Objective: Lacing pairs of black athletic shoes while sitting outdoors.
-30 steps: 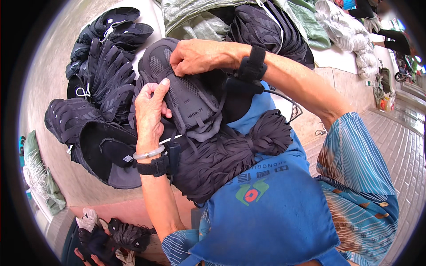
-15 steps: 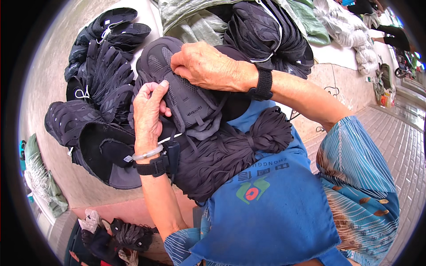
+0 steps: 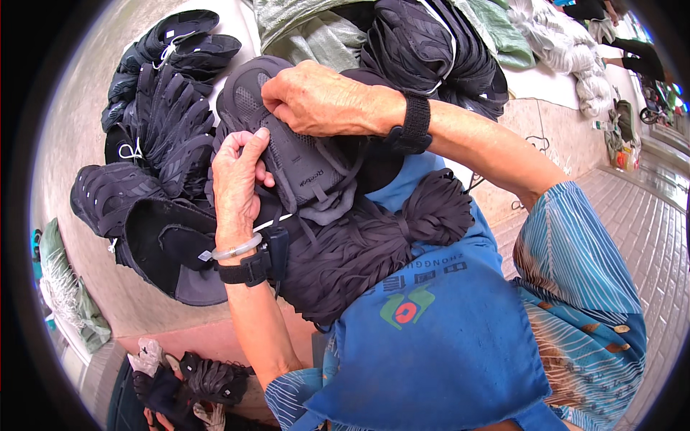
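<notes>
A dark grey shoe upper (image 3: pixel 305 169) with a mesh toe lies in front of me, toe pointing away, a flat dark lace strung partly across it. My left hand (image 3: pixel 239 172) grips its left edge, thumb raised and fingers curled. Over the upper's middle, my right hand (image 3: pixel 316 97) is closed with fingertips bent down; what they pinch is hidden. A thick bundle of flat dark laces (image 3: pixel 359 251) rests in my lap on the blue apron (image 3: pixel 445 337). Stacked black shoe uppers (image 3: pixel 169 136), tied with white cord, lie left of my left hand.
More bundled uppers (image 3: pixel 410 47) sit at the back beside a pale woven sack (image 3: pixel 309 36). White cord bundles (image 3: pixel 553 43) lie at the far right. Below left, another person's hands (image 3: pixel 208 413) are near a dark lace bundle (image 3: pixel 215 377).
My right hand has shifted slightly left and toward the toe over the upper. My left hand keeps nearly the same place and grip.
</notes>
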Tool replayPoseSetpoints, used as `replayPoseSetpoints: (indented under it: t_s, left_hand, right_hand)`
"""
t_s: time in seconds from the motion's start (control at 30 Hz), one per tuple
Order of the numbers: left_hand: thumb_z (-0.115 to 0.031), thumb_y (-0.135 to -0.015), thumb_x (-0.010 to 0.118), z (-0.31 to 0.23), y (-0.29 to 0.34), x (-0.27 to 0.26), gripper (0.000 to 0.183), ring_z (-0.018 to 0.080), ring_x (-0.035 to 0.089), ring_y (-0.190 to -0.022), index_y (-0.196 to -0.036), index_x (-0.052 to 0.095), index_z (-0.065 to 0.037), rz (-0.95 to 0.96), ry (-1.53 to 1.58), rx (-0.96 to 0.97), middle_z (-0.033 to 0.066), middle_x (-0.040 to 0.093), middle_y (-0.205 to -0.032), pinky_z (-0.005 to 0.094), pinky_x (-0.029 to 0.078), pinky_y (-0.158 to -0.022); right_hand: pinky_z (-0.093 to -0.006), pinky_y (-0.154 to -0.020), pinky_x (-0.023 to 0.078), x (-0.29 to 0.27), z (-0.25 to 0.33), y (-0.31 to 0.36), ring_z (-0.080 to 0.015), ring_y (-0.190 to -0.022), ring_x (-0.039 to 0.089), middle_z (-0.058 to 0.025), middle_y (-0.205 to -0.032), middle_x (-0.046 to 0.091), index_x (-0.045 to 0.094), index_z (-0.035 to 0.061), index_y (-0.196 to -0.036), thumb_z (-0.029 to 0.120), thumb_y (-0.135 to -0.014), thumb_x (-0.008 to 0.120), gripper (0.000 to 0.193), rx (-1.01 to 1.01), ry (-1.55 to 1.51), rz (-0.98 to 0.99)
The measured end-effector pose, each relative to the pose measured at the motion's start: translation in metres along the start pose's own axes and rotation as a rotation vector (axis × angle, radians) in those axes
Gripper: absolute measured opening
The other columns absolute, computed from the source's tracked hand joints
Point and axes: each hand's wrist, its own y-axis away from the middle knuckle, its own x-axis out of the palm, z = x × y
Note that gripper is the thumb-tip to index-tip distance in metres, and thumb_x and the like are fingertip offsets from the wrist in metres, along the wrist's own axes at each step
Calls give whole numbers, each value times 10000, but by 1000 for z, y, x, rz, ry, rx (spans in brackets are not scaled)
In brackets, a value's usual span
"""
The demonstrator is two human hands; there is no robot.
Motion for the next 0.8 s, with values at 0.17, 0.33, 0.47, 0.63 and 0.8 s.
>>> replayPoseSetpoints:
  t_s: [0.17, 0.33, 0.47, 0.63, 0.8]
  left_hand:
    - [-150, -826, 719, 1, -3, -1, 208, 41, 424, -439, -862, 539, -52, 16, 3, 16, -31, 482, -617, 203, 400, -389]
    - [-115, -828, 706, 1, 3, 6, 230, 33, 449, -481, -956, 544, -12, -102, -137, 168, -20, 512, -673, 183, 391, -396]
    - [-100, -855, 659, -12, 8, 18, 201, 39, 482, -547, -1018, 588, -7, -88, -419, 270, -12, 541, -725, 206, 425, -471]
    - [-126, -885, 607, -19, 4, 5, 144, 101, 561, -708, -962, 596, -4, -79, -792, 394, 43, 568, -743, 280, 464, -670]
    - [-165, -951, 539, -48, 33, -8, 142, 72, 506, -635, -951, 551, -24, -37, -575, 331, -3, 512, -756, 244, 493, -674]
  right_hand:
    - [-448, -687, 481, 6, -4, 3, -395, -750, 615, -216, -741, 612, 597, -24, -829, 43, -783, 528, 107, -8, 48, -10]
    - [-474, -700, 499, 18, -1, -1, -411, -818, 619, -246, -824, 616, 592, -20, -821, 94, -724, 638, 156, -38, 53, -99]
    - [-411, -771, 477, -3, -6, 9, -347, -888, 591, -175, -913, 571, 617, 20, -945, 159, -807, 581, 199, 28, 173, -75]
    - [-428, -777, 484, -11, -11, 12, -353, -853, 606, -191, -873, 600, 632, 14, -909, 178, -800, 577, 205, 8, 143, -140]
    - [-406, -781, 503, -24, 19, 11, -337, -893, 626, -177, -900, 646, 649, 13, -921, 148, -800, 542, 210, -105, -203, -121]
